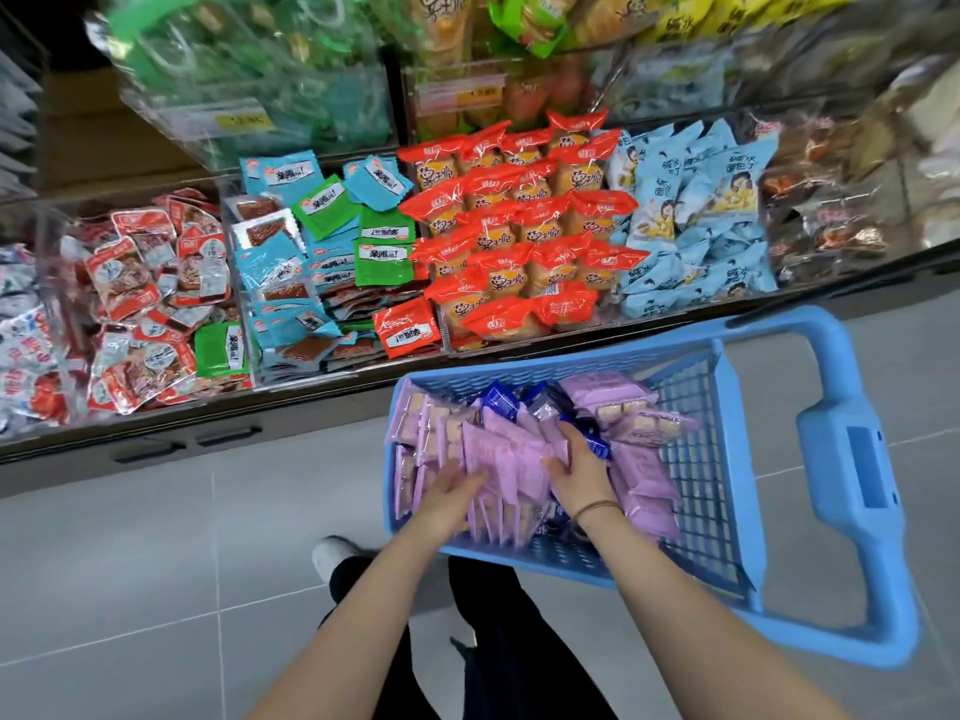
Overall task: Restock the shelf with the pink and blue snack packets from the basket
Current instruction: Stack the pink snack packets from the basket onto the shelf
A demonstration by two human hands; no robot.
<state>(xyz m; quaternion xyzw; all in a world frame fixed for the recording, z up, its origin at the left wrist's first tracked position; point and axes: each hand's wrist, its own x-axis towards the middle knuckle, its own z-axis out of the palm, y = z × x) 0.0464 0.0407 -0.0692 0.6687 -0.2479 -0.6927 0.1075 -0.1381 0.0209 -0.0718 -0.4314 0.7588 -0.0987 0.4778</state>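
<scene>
Packets (506, 459) look light, soft and slippery, best squeezed as a bundle from both sides; left hand (451, 492) and right hand (579, 475) press it so, fingers nearly straight.

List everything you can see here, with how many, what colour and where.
basket: one, blue, on the floor before the shelf
pink packets: many, pink, piled in the basket
dark packets: several, dark blue, among the pink ones
orange packets: many, orange-red, middle of the shelf
pale packets: many, light blue, right of the orange ones
flat packets: many, blue and green, left of the orange ones
left hand: one, bare, on the pink packets
right hand: one, bare, on the pink packets, band on wrist
</scene>
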